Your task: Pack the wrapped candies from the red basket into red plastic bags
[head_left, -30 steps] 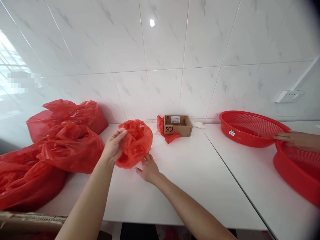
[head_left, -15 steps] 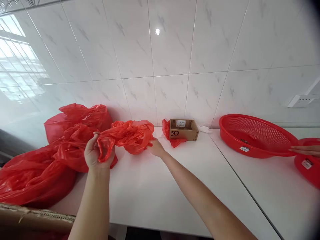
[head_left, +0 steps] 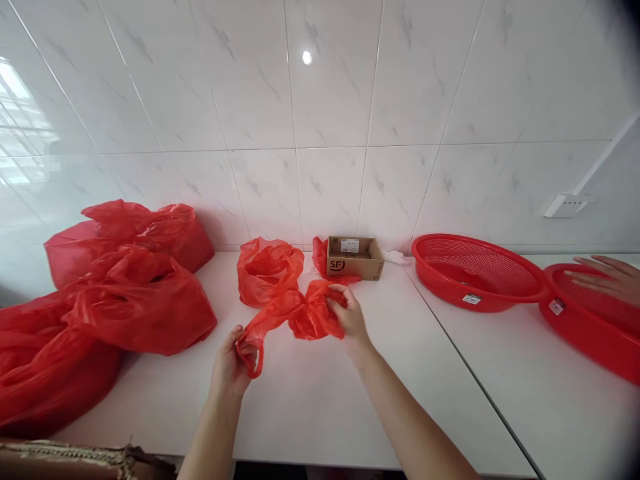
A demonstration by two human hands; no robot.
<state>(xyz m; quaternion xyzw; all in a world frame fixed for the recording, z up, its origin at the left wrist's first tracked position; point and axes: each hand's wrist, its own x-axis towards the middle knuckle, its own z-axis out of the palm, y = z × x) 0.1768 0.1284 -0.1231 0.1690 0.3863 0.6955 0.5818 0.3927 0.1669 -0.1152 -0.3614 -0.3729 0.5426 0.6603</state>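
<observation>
A crumpled red plastic bag [head_left: 314, 313] is stretched between my two hands above the white table. My left hand [head_left: 233, 363] grips its looped handle at the lower left. My right hand [head_left: 350, 316] is closed on the bunched part of the same bag. Just behind, a second red plastic bag [head_left: 270, 270] stands on the table with its top open. At the back sits a small cardboard box [head_left: 356, 268] marked SF, with red plastic beside and under it.
Several full red bags [head_left: 145, 300] are heaped on the left. A large cardboard box edge [head_left: 75, 453] shows at the lower left. Two red plastic baskets [head_left: 480, 303] stand at the right, with another person's hand [head_left: 607, 277] over the nearer one. A power socket [head_left: 567, 205] is on the wall.
My hands have moved right and nearer, drawing one red bag away from another that now stands behind on the table. The other person's hand has shifted over the right basket.
</observation>
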